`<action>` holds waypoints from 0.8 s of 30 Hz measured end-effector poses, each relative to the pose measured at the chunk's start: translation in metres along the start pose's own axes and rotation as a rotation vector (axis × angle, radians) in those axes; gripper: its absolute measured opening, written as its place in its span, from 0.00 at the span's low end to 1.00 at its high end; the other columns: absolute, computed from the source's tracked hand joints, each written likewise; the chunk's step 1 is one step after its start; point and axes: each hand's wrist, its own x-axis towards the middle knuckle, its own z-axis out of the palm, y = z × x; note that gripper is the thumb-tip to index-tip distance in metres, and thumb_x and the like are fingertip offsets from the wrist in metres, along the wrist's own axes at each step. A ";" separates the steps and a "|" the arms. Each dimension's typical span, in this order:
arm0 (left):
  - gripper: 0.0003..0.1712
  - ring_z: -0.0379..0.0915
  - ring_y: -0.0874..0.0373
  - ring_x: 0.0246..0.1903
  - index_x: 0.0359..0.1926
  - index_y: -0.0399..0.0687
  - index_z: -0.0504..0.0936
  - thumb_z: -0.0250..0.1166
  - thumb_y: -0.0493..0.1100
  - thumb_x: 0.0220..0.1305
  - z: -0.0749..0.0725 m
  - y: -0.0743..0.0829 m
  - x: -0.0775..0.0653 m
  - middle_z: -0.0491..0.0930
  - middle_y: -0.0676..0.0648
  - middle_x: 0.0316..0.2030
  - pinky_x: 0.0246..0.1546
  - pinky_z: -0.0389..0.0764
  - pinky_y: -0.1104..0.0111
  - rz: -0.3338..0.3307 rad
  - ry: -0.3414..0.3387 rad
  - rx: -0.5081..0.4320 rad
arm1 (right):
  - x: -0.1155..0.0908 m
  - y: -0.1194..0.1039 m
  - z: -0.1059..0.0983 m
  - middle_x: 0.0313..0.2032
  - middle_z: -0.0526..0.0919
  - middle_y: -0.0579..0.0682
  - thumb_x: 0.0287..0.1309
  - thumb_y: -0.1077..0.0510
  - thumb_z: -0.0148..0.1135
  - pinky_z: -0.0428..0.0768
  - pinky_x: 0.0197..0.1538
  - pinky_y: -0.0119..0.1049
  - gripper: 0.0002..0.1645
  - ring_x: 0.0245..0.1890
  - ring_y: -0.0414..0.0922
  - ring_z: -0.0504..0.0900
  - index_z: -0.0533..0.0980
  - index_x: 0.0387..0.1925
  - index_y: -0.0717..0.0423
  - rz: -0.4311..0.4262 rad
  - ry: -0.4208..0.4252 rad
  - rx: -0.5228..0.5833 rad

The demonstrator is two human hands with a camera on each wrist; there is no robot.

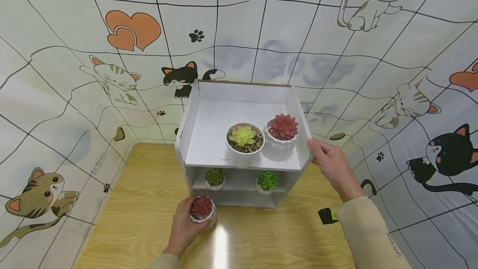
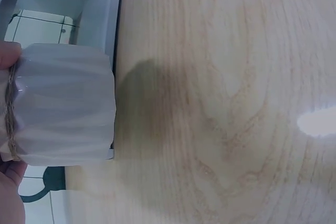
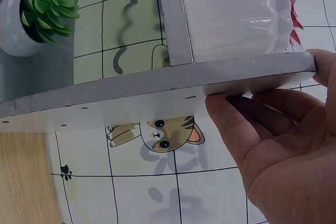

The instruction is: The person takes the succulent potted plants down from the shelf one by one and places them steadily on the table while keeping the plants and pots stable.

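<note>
My left hand [image 1: 184,226] holds a white pot with a red succulent [image 1: 202,207] in front of the lower left of a white shelf unit [image 1: 209,113]. In the left wrist view, twine rings the fluted white pot [image 2: 65,103] near the fingers, and its base shows above the wooden tabletop. My right hand [image 1: 332,165] grips the upper front edge of the shelf's right side panel. The right wrist view shows that hand [image 3: 294,156] with its fingers against the panel's outer face [image 3: 131,106].
On the top shelf stand a yellow-green succulent [image 1: 243,135] and a red succulent [image 1: 283,128] in white pots. Two small green succulents [image 1: 215,176] sit on the tier below. A black object [image 1: 327,216] lies on the wooden table [image 1: 134,202]. Cat-print cloth [image 1: 239,24] surrounds the table.
</note>
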 end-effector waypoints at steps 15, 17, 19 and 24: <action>0.48 0.76 0.38 0.56 0.59 0.31 0.78 0.88 0.35 0.31 0.008 -0.014 -0.005 0.80 0.33 0.55 0.56 0.80 0.42 -0.061 -0.035 -0.032 | 0.000 0.001 -0.001 0.73 0.68 0.65 0.78 0.36 0.45 0.74 0.66 0.49 0.41 0.71 0.61 0.70 0.64 0.76 0.62 -0.018 0.004 0.005; 0.48 0.75 0.37 0.56 0.60 0.31 0.78 0.87 0.35 0.32 0.008 -0.014 -0.006 0.79 0.33 0.56 0.56 0.79 0.41 -0.082 -0.048 -0.032 | 0.000 0.000 -0.001 0.73 0.68 0.65 0.78 0.36 0.45 0.74 0.66 0.49 0.42 0.71 0.61 0.70 0.64 0.76 0.62 -0.019 0.004 0.006; 0.48 0.75 0.37 0.57 0.60 0.31 0.77 0.87 0.35 0.33 0.008 -0.015 -0.006 0.78 0.32 0.57 0.57 0.79 0.41 -0.100 -0.061 -0.033 | 0.000 0.000 -0.002 0.73 0.68 0.64 0.78 0.34 0.45 0.74 0.66 0.50 0.42 0.71 0.61 0.70 0.64 0.76 0.61 -0.010 0.001 0.001; 0.48 0.74 0.37 0.57 0.61 0.31 0.77 0.88 0.35 0.34 0.010 -0.017 -0.008 0.78 0.33 0.57 0.57 0.78 0.41 -0.123 -0.083 -0.031 | 0.000 0.001 -0.001 0.74 0.67 0.63 0.76 0.32 0.44 0.74 0.67 0.51 0.45 0.72 0.61 0.69 0.64 0.76 0.60 0.006 0.000 -0.014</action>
